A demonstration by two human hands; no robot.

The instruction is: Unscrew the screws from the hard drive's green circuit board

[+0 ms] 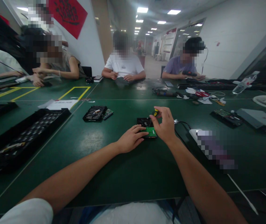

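In the head view a hard drive (152, 132) lies on the green table, its green circuit board facing up at the near end and a black part behind. My left hand (133, 137) holds the drive by its left side, fingers stretched across the board's edge and thumb near the front. Above the drive's right side, my right hand (163, 123) is closed around a small yellow-and-black screwdriver (155, 112). The screwdriver's tip is hidden, so I cannot tell whether it touches the drive.
An opened black drive (95, 113) with a loose circuit board (108, 114) lies left. Further left is a long black tray (30, 137). On the right are a cable, a white power strip (195, 134), another drive (226, 117) and a grey box (260, 119). Several people sit opposite.
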